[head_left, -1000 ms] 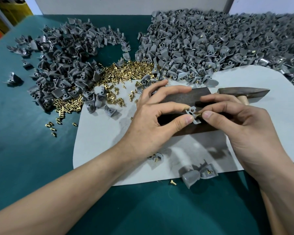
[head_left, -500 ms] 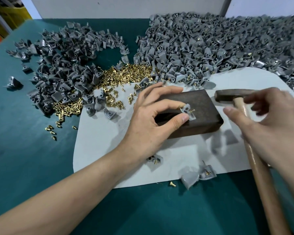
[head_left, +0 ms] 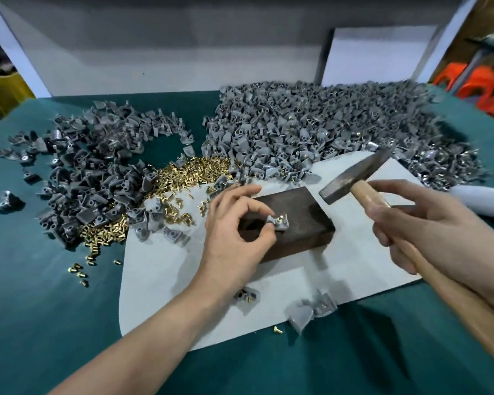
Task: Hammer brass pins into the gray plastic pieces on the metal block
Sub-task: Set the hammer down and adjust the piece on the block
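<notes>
Brass is glinting where a brass pin (head_left: pixel 280 217) is sitting in the gray plastic piece (head_left: pixel 281 224), which is resting on the top face of the dark metal block (head_left: pixel 305 212). I am pinching that piece between the thumb and forefinger of my left hand (head_left: pixel 234 240), the other fingers curving above the block's far edge. My right hand (head_left: pixel 428 232) is wrapping its fingers tightly round the wooden handle of the hammer (head_left: pixel 351 178), just below the head, which is hanging tilted in the air to the right of the block. The block is lying on a white mat (head_left: pixel 360 252) over a green cloth (head_left: pixel 54 295). Beyond the mat, a heap of loose pins (head_left: pixel 194 169) is lying between two piles of gray pieces (head_left: pixel 311 129).
</notes>
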Action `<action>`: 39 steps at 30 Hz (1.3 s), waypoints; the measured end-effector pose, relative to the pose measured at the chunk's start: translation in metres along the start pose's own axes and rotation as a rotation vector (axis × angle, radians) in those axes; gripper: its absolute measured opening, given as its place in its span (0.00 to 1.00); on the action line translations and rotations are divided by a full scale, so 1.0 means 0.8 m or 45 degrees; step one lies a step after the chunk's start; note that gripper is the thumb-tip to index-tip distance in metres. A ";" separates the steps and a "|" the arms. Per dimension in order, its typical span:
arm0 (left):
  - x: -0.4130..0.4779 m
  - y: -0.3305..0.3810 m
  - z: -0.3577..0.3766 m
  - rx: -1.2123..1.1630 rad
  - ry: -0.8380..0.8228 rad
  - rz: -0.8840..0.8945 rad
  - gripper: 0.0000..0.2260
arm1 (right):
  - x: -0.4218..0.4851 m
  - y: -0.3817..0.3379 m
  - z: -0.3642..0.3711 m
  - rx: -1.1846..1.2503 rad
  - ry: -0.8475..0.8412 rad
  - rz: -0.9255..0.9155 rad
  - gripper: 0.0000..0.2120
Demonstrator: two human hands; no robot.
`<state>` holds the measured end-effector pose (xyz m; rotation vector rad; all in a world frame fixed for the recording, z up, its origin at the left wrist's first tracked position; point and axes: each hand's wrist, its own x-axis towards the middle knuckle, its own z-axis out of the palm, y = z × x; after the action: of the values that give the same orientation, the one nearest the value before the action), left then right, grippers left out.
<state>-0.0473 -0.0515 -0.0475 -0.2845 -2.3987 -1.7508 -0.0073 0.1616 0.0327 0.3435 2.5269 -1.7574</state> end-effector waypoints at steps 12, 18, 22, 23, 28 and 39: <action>0.005 -0.002 0.001 0.067 0.017 0.008 0.08 | -0.035 -0.046 0.045 -0.385 -0.087 -0.423 0.11; 0.003 -0.003 0.002 -0.006 0.023 -0.049 0.09 | -0.046 -0.075 0.031 -0.307 -0.036 -0.503 0.12; 0.002 -0.003 0.001 0.007 0.025 -0.008 0.08 | -0.043 -0.061 0.048 -0.321 -0.111 -0.415 0.11; 0.003 -0.004 0.001 0.015 0.019 0.008 0.08 | -0.043 -0.056 0.052 -0.335 -0.126 -0.390 0.11; 0.003 -0.004 0.001 0.029 0.029 0.024 0.08 | -0.041 -0.056 0.051 -0.330 -0.110 -0.379 0.13; 0.003 -0.003 0.001 0.032 0.042 0.038 0.10 | -0.045 -0.054 0.051 -0.329 -0.156 -0.410 0.10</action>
<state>-0.0507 -0.0511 -0.0497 -0.2847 -2.3798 -1.6977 0.0153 0.1039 0.0636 -0.1871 2.7926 -1.4496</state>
